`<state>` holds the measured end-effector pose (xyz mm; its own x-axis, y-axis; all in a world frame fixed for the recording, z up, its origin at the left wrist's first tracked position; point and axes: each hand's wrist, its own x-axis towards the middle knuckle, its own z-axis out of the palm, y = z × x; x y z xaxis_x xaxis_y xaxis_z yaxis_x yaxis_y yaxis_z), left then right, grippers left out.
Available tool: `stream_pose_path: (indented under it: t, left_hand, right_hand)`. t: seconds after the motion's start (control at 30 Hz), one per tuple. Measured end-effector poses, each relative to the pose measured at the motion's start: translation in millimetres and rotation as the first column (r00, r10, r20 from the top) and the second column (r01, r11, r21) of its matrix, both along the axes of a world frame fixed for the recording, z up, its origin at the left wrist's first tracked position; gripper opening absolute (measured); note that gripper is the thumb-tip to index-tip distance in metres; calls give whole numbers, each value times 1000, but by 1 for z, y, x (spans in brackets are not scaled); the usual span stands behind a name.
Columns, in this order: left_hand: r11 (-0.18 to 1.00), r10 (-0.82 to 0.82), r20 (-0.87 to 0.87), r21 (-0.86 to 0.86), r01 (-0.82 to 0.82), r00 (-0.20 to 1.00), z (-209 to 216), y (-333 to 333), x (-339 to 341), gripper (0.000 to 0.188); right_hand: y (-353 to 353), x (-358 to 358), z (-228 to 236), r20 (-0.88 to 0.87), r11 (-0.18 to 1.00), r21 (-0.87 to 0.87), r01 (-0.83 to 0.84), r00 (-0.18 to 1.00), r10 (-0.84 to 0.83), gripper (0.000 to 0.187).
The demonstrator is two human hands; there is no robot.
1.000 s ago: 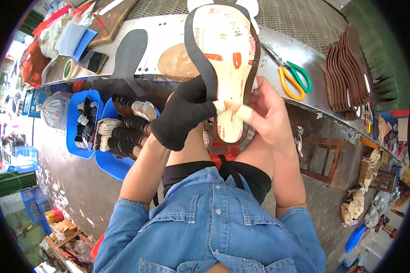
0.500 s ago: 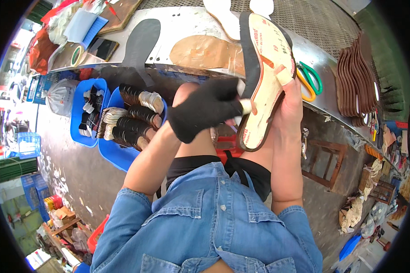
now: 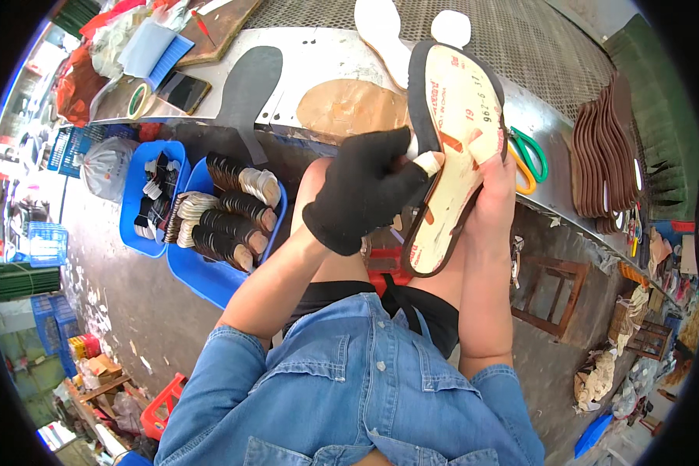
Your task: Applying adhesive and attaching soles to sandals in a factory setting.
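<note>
A pale insole (image 3: pixel 462 101) with a dark rim stands tilted upright over my lap, toe end up. Red print and reddish-brown tabs show on its cream face. My right hand (image 3: pixel 495 190), bare with a wrapped thumb, is closed around its right edge. At the left edge is my left hand (image 3: pixel 361 190) in a black glove with bare or wrapped fingertips. Its thumb presses on the cream face beside a tab, and the fingers bend at the black border, partly hidden. Beyond the insole, on the bench, lie yellow-and-green-handled scissors (image 3: pixel 530 159).
Brown sole pieces (image 3: pixel 606 151) stand stacked on the metal bench (image 3: pixel 555 113) at right. Dark and brown sole shapes, a phone (image 3: pixel 185 92) and a tape roll (image 3: pixel 140 101) lie at left. Blue bins (image 3: pixel 202 281) with shoe parts sit on the floor beside my left leg.
My left hand has moved slightly up and right, and its thumb has shifted up along the insole's left side. My right hand keeps its hold. The view has shifted a little.
</note>
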<state>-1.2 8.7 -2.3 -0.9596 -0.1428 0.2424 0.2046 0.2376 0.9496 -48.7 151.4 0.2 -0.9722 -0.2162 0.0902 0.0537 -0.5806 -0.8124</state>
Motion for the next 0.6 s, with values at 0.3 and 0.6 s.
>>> stream_pose_path:
  t: [0.3,0.6]
  left_hand:
    - [888,-72,-211,-458,-33,975,43,7,10,14]
    - [773,-327,68,593,226,943,19,12,8,14]
  right_hand:
    - [-6,4,-3,-35,983,181,-11,999,17,39]
    - [-7,18,2,191,950,-236,-205,949,252,43]
